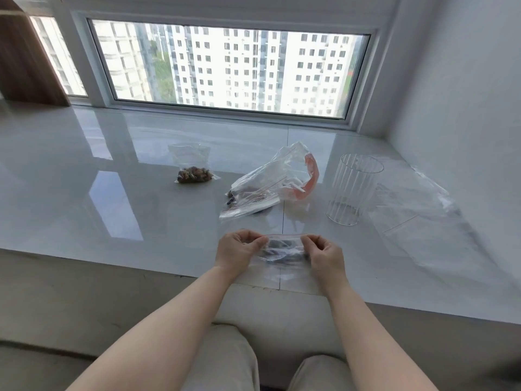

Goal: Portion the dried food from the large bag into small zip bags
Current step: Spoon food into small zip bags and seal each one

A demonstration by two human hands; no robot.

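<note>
On the glossy white tiled ledge [84, 179], the large clear bag with orange seal [270, 184] lies just beyond the small clear red-striped zip bag [283, 251]. Left hand [239, 252] and right hand [324, 253] pinch its ends, strip running left-right between them.

Both hands hold a small zip bag [283, 251] over the near edge of a glossy white sill [84, 170]: the left hand [239, 251] pinches its left top corner, the right hand [324, 253] its right. Beyond lie a filled small bag [194, 172], the large bag [270, 184] with an orange strip, a ribbed clear glass [352, 190] and flat empty bags [417, 210] at right.
</note>
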